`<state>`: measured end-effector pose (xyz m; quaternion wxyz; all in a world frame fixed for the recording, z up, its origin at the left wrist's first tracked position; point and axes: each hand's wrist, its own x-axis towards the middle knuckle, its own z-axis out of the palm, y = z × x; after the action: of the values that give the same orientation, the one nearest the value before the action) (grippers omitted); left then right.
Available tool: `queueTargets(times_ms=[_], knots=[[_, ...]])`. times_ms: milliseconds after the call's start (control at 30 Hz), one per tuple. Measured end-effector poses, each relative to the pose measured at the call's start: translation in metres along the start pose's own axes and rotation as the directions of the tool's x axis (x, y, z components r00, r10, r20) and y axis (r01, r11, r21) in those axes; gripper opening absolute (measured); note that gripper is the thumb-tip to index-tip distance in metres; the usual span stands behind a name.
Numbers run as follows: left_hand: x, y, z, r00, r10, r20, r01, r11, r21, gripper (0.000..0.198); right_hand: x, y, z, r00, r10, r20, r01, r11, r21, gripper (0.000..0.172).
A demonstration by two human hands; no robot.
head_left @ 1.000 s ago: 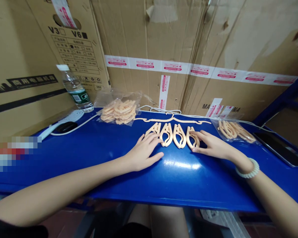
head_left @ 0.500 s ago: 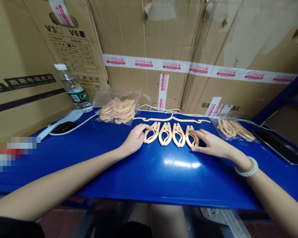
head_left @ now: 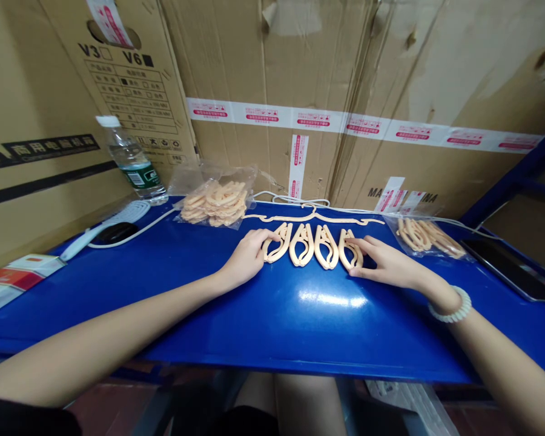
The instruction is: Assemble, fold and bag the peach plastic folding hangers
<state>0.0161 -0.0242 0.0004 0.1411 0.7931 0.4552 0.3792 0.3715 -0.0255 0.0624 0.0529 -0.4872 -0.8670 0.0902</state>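
Behind everything we see a wall of cardboard boxes (head_left: 300,72), and in front of it the glossy blue table (head_left: 272,315). On the table, near its back edge, we find a water bottle (head_left: 131,160) at the left, and a clear bag of clips (head_left: 218,200) and a second bag (head_left: 424,236) to either side of the middle. Between the bags lies a row of four clips (head_left: 315,245). They are peach-coloured plastic (each a pointed oval with open slots), lying flat, side by side and nearly touching.

Our left hand (head_left: 245,257) rests on the table at the left end of the row, half curled, fingertips against the outer edge of the leftmost clip but not closed around it. Our right hand (head_left: 386,263), with a pale bead bracelet (head_left: 452,306) at the wrist, lies loosely spread at the other end, thumb and forefinger touching the rightmost clip. So the row sits directly between both hands.
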Motion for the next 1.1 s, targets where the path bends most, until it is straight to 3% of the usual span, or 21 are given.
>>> queueTargets(times_ms=[533,700,900,1100], knots=[[0.0,0.003,-0.001,0.999,-0.038,-0.01,0.038,0.999,0.025,0.05,0.002,0.003,0.001,1.0,-0.02,-0.016,0.02,1.0,-0.005,0.093],[0.0,0.003,-0.001,0.998,-0.051,-0.036,0.051,0.999,-0.002,0.046,0.001,0.004,0.002,0.999,-0.026,-0.022,0.026,1.0,-0.004,0.094],[0.0,0.011,-0.005,0.995,-0.017,-0.101,0.013,0.999,-0.04,0.025,0.002,0.004,0.002,1.0,-0.019,-0.008,0.019,1.0,-0.005,0.095],[-0.001,0.019,-0.011,0.995,-0.045,-0.093,0.037,0.996,-0.077,0.03,0.001,0.002,0.0,1.0,-0.023,-0.016,0.023,1.0,0.002,0.093]])
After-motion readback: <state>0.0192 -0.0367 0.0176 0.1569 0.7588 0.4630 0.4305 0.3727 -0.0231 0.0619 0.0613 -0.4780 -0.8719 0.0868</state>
